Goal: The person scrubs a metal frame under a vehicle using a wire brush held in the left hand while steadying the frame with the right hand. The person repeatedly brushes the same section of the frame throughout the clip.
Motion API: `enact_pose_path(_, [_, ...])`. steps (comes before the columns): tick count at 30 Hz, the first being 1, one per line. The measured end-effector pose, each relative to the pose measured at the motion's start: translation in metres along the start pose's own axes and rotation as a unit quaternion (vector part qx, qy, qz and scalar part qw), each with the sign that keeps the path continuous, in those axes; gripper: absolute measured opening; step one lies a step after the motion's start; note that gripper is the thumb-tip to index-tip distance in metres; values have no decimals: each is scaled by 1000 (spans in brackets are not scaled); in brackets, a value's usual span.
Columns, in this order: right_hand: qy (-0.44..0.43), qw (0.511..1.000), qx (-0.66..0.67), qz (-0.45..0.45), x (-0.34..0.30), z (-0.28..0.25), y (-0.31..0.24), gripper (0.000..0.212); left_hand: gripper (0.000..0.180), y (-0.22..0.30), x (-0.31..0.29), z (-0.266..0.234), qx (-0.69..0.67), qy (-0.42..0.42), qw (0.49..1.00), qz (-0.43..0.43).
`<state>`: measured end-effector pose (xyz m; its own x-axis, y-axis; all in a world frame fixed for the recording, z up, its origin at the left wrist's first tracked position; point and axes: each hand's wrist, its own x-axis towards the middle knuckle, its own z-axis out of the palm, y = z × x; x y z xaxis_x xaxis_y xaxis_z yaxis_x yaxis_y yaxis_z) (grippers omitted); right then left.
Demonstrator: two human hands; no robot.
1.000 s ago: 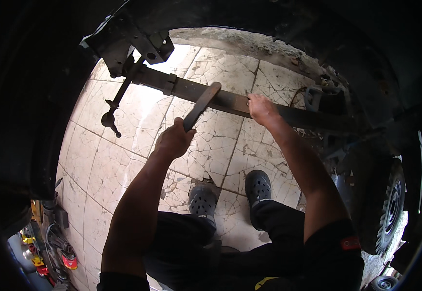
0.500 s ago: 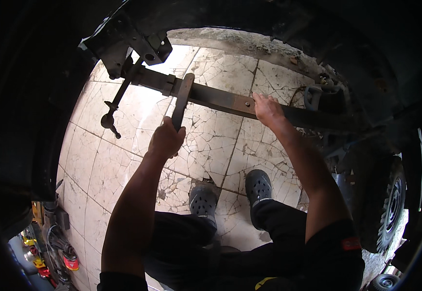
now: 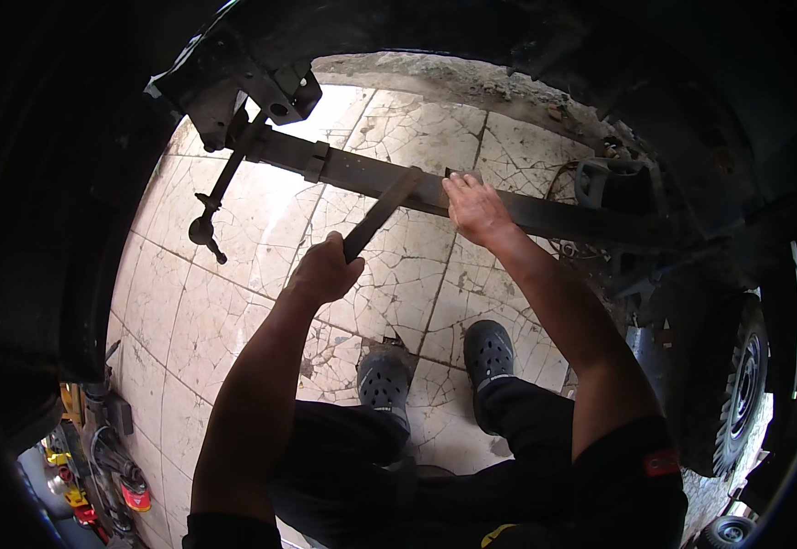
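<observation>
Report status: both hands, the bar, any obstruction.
Left hand gripping bar, its tip over the beam. Right hand at the beam, small plate by its fingers. Possible obstruction: right hand, just beyond bar's tip.

Flat metal bar [image 3: 382,216]: tip now farther from clamp [image 3: 317,162] than half a second ago. Right hand [image 3: 479,210]: now nearer clamp.

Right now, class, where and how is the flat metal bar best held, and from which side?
Probably by the near end of the flat metal bar, coming from the near side with fingers wrapped around it, as the left hand does. The bar is long and narrow and slants away to the right; its far end overlaps the dark beam in this view, so the near end looks freer.
</observation>
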<state>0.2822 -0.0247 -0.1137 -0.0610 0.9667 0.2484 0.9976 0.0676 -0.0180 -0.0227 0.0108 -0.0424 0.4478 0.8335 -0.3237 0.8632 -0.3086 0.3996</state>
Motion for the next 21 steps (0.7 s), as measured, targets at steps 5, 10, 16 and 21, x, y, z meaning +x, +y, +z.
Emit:
enact_pose_path(5, [-62, 996, 52, 34, -2, -7, 27, 46, 39, -15, 9, -9, -74, 124, 987, -66])
enact_pose_path(10, [-49, 996, 68, -16, -3, 6, -3, 46, 46, 6, -5, -12, -31, 5, 1000, -2])
enact_pose_path(16, [-90, 987, 113, 71, 1, 2, 13, 47, 49, -7, -1, -17, -89, 95, 989, -74])
enact_pose_path(21, [-98, 987, 130, 12, 2, 5, -12, 46, 48, 12, -9, -16, -12, -39, 999, -10])
